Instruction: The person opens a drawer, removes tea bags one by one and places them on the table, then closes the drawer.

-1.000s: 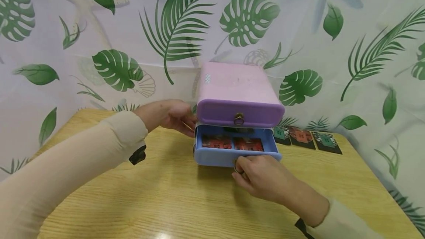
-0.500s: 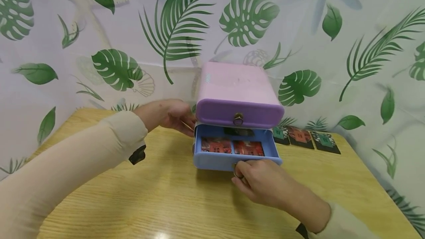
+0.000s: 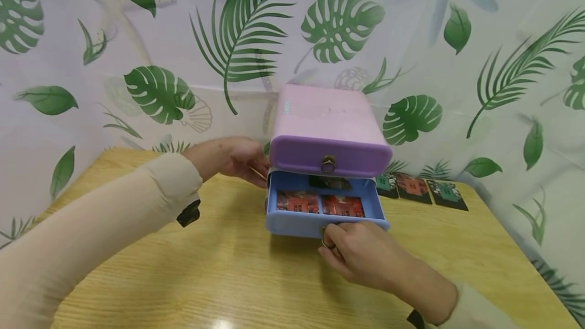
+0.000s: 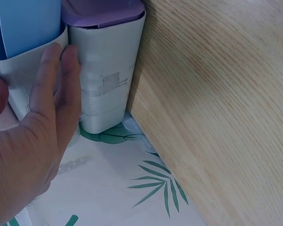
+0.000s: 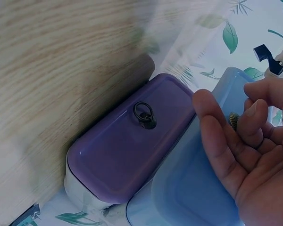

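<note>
A stacked drawer cabinet with a pink top (image 3: 326,110) stands on the table. Its upper purple drawer (image 3: 301,155) is closed, while the blue drawer (image 3: 294,223) beneath is pulled out. Two red picture cards (image 3: 297,202) lie side by side inside it, with a dark card (image 3: 329,182) farther back. My right hand (image 3: 365,250) pinches the blue drawer's ring pull (image 3: 327,241). My left hand (image 3: 247,160) rests with extended fingers against the cabinet's side, its fingertips partly hidden in the head view. Both wrist views show another closed purple drawer (image 5: 132,141) on the blue drawer's table side.
Three dark-edged cards, with green, orange-red (image 3: 413,187) and green centres, lie in a row at the table's back right. The wooden table (image 3: 205,268) extends in front of the cabinet. A leaf-patterned cloth (image 3: 173,39) hangs directly behind.
My right hand has drawn the blue drawer slightly farther out toward me, showing more of the cards inside. The left hand has stayed against the cabinet's side.
</note>
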Tool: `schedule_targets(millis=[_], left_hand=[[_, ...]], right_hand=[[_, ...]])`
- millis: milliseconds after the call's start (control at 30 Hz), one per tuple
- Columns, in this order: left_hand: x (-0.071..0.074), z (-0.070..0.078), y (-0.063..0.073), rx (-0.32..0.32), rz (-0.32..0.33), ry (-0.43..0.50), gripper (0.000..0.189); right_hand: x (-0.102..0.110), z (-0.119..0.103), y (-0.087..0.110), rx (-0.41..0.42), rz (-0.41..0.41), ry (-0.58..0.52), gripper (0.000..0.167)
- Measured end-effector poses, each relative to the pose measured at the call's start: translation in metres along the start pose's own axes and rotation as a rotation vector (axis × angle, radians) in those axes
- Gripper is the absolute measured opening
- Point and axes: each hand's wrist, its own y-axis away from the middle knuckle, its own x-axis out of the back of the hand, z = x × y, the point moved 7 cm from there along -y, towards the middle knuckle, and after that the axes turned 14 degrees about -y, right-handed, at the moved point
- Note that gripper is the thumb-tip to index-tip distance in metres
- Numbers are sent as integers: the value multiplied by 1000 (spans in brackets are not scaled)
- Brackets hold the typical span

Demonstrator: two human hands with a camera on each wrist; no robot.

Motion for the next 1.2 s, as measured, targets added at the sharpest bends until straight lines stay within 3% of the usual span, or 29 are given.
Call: schedule_targets(millis=[733,967,1200], left_hand=[[1,-1,3,0,38,21,14],[2,-2,4,0,38,18,22],[1,-2,2,-3,32,19,15]], right_hand=[[-2,-11,11,40,-32,-46,17],[-4,-15,15,7,-74,-55,17],[-6,-19,19,-4,-113,-72,18]])
